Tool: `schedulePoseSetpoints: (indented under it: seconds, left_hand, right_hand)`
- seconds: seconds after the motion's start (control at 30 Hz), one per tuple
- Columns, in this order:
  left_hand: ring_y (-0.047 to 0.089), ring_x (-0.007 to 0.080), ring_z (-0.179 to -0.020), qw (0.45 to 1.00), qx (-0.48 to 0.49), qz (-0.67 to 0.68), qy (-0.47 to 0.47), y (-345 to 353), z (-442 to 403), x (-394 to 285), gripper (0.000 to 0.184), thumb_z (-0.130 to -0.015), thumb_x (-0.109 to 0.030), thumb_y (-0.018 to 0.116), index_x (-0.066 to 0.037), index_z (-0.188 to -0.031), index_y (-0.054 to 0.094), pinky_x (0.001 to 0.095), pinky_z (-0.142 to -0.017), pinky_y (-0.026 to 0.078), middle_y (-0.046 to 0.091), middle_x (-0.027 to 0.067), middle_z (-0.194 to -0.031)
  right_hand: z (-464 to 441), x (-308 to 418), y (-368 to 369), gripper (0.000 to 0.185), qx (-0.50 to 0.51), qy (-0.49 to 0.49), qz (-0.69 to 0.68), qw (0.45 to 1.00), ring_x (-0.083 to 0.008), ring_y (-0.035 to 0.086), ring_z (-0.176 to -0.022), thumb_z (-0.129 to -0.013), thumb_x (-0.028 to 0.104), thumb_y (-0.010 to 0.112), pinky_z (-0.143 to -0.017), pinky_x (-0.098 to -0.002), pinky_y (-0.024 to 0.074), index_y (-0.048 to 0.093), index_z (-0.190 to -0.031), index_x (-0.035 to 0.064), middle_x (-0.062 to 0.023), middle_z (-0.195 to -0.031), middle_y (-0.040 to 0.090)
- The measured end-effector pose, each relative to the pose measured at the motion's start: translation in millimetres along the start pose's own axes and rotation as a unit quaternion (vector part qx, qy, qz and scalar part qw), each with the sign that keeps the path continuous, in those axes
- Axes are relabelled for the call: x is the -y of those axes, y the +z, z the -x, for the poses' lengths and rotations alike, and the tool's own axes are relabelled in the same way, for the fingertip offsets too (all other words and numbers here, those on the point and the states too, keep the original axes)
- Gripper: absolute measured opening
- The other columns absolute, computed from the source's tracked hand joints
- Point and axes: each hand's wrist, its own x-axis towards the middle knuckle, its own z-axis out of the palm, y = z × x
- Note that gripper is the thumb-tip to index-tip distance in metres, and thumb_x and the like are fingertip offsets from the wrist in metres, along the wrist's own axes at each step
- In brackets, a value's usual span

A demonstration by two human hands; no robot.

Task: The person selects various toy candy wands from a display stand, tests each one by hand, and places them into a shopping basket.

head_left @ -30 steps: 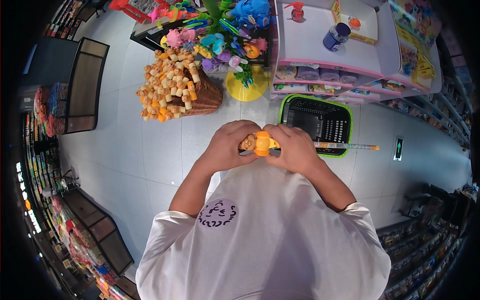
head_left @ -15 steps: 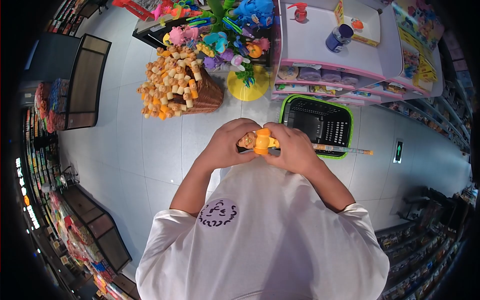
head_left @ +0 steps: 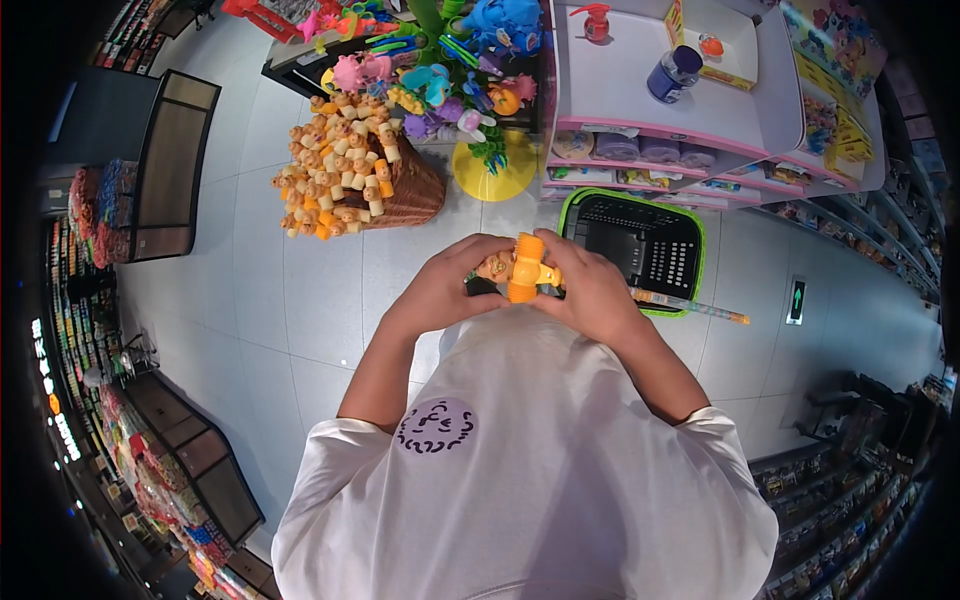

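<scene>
Both hands hold an orange toy hammer (head_left: 525,272) in front of my white shirt. My left hand (head_left: 445,285) curls round the end with a small tan animal face, thumb and fingers on either side. My right hand (head_left: 595,292) grips the neck just below the head. From under it a thin clear tube handle (head_left: 700,308) with colourful bits inside sticks out to the right. Part of the handle is hidden by the right hand. Beyond that hand, on the floor, stands a black shopping basket with a green rim (head_left: 703,250).
A wicker basket (head_left: 415,195) full of similar orange and cream toy hammers stands ahead left. Beside it rises a rack of colourful toys (head_left: 440,85) on a yellow round base (head_left: 495,170). White-and-pink shelves (head_left: 600,80) hold a purple jar (head_left: 674,75).
The hammer has turned a little in my hands: its head leans differently and the tube's far end sits slightly lower. Both hands keep their hold.
</scene>
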Motion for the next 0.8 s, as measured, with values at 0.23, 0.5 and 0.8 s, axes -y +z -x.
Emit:
schedulePoseSetpoints:
  seconds: [0.23, 0.5, 0.8]
  left_hand:
    - [0.056, 0.0251, -0.114, 0.998, -0.027, 0.039, -0.052, 3.4, -2.7, -0.4, 0.067, -0.071, -0.015, 0.080, -0.008, -0.131, 0.051, 0.0345, -0.098, 0.043, 0.058, 0.0102, -0.124]
    - [0.059, 0.0170, -0.100, 0.992, -0.052, 0.095, -0.065, 5.1, -9.4, 9.9, 0.055, -0.075, -0.012, 0.077, -0.004, -0.125, 0.055, 0.0326, -0.093, 0.044, 0.064, 0.0082, -0.109]
    - [0.061, 0.0200, -0.102, 0.993, -0.039, 0.097, -0.057, 2.9, -13.2, 13.2, 0.052, -0.077, -0.013, 0.075, -0.004, -0.124, 0.056, 0.0308, -0.089, 0.047, 0.063, 0.0113, -0.117]
  right_hand:
    - [-1.0, -0.4, -4.2, 0.082, -0.017, 0.014, -0.013, 1.000, -0.0322, 0.062, -0.097, -0.071, 0.021, 0.076, -0.082, -0.0418, 0.0499, 0.033, -0.139, 0.0088, -0.0155, -0.107, 0.061]
    - [-2.6, -8.3, -5.0, 0.069, -0.023, 0.029, -0.031, 0.999, -0.0326, 0.062, -0.092, -0.078, 0.014, 0.067, -0.078, -0.0425, 0.0499, 0.033, -0.139, 0.0087, -0.0150, -0.102, 0.061]
    - [-7.2, -13.4, -3.5, 0.070, -0.039, 0.008, -0.033, 0.999, -0.0330, 0.062, -0.090, -0.078, 0.015, 0.067, -0.076, -0.0423, 0.0497, 0.033, -0.139, 0.0090, -0.0149, -0.099, 0.061]
